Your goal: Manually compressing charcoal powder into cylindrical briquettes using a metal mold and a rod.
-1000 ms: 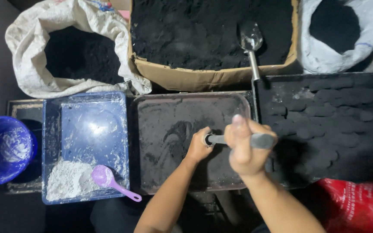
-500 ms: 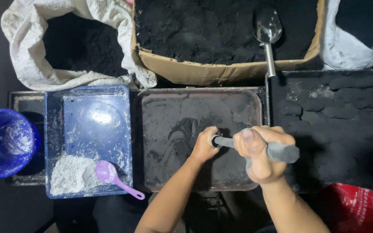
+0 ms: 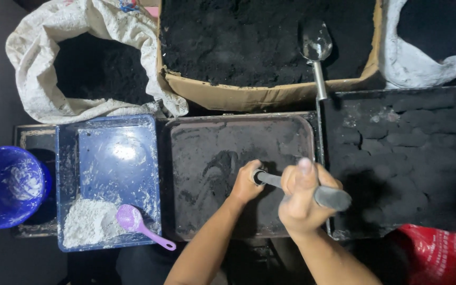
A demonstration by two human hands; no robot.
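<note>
— What sits at the far left?

— A blue bowl [image 3: 7, 186] dusted white, then a blue tray [image 3: 113, 158] with a heap of white powder [image 3: 88, 228] and a purple scoop [image 3: 139, 225] in its near corner. Behind them stands a white sack [image 3: 75, 31] of black powder.

— And in the middle?

— A dark tray [image 3: 207, 158] smeared with black dust, with a cardboard box [image 3: 259, 95] of black powder and a metal scoop [image 3: 316, 47] beyond it. The left hand [image 3: 248, 182] curls its fingers around the low end of a grey metal tube [image 3: 304, 190], down on the dark tray.

— The right hand?

— The right hand [image 3: 302, 203] is wrapped tight around the tube's upper part, thumb pointing up. The tube slants over the tray's right edge.

— Farther right?

— A black sheet [image 3: 412, 158] holding dark pressed cakes, another white sack [image 3: 423, 58], and a red bag [image 3: 439, 258] at the corner.
</note>
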